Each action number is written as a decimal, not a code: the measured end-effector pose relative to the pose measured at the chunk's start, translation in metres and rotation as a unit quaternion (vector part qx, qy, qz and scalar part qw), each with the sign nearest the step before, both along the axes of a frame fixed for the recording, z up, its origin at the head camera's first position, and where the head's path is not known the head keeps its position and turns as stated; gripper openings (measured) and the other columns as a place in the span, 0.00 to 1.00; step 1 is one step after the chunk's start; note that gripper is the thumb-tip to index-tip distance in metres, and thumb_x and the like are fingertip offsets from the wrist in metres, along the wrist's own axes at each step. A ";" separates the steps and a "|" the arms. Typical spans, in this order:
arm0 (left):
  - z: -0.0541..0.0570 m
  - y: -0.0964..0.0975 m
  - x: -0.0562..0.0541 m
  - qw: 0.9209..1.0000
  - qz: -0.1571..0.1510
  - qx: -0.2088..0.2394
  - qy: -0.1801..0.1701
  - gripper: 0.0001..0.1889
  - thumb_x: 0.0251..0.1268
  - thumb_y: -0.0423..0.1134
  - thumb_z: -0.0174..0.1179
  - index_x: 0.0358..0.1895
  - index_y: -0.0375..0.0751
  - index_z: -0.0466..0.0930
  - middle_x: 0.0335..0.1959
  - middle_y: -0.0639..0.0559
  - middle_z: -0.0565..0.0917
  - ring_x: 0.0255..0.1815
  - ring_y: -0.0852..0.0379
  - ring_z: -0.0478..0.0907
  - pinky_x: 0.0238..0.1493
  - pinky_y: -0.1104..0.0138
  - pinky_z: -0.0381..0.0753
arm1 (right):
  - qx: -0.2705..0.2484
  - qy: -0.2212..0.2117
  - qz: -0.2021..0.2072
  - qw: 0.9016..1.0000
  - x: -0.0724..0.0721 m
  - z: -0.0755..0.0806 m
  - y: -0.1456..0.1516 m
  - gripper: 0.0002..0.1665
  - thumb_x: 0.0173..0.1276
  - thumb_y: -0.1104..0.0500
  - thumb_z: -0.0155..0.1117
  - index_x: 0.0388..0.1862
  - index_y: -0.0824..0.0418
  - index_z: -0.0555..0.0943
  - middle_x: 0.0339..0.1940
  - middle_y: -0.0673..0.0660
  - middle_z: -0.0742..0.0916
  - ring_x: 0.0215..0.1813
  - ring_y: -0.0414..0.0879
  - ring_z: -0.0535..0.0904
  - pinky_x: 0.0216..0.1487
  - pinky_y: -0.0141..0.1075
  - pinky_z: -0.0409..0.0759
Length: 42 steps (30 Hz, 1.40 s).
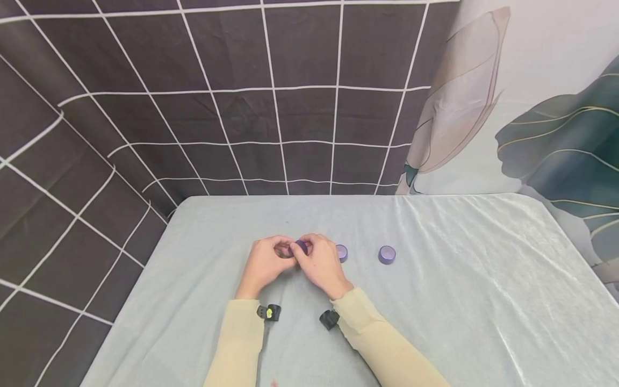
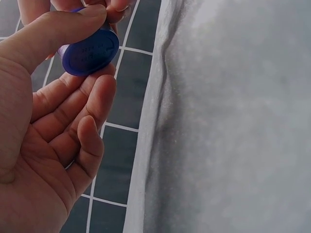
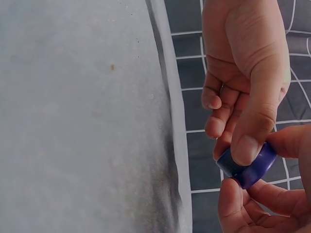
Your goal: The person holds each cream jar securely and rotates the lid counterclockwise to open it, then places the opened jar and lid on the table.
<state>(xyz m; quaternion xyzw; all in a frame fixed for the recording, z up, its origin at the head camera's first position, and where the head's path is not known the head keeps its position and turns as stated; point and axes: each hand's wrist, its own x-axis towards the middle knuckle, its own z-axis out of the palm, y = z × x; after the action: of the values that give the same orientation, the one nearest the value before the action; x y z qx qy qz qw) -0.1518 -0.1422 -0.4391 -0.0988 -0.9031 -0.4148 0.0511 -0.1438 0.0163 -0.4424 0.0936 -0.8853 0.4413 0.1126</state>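
Between both hands is a small, round purple tub (image 1: 301,246), held above the cloth-covered table. My left hand (image 1: 265,263) pinches it with the thumb over its edge and fingers beneath. In the left wrist view, the flat blue-purple base of the tub (image 2: 92,53) shows faint stamped characters. From the other side my right hand (image 1: 323,263) grips the same tub. Its thumb lies across the tub's side (image 3: 260,167) in the right wrist view, with the left fingertips around the far rim. Whether the tub has a separate lid I cannot tell.
Just right of the right hand sits a round purple piece (image 1: 342,253) with a paler top, partly hidden by that hand. Farther right stands a similar purple piece (image 1: 387,255). Pale velvety cloth covers the table (image 1: 459,301); a dark gridded curtain (image 1: 304,118) hangs behind.
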 end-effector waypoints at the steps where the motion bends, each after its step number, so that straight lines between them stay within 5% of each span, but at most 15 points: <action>1: 0.000 0.000 0.000 1.000 0.000 0.001 0.000 0.15 0.47 0.40 0.76 0.40 0.42 0.88 0.28 0.60 0.86 0.28 0.62 0.81 0.36 0.65 0.80 | 0.001 0.002 0.001 1.000 0.000 0.000 0.000 0.17 0.67 0.50 0.67 0.42 0.63 0.86 0.31 0.54 0.85 0.34 0.44 0.79 0.39 0.39 0.78; 42: 0.000 -0.003 0.001 1.000 -0.005 0.005 0.000 0.15 0.47 0.41 0.76 0.40 0.41 0.88 0.30 0.58 0.87 0.29 0.62 0.82 0.37 0.64 0.82 | 0.013 0.021 0.021 0.999 0.000 0.001 0.001 0.17 0.66 0.52 0.67 0.45 0.63 0.86 0.27 0.52 0.81 0.31 0.43 0.74 0.37 0.37 0.74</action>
<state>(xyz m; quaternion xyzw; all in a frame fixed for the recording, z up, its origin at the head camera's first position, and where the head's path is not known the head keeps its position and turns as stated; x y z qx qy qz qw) -0.1512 -0.1453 -0.4390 -0.1028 -0.9005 -0.4197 0.0495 -0.1443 0.0168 -0.4417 0.1226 -0.8862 0.4302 0.1204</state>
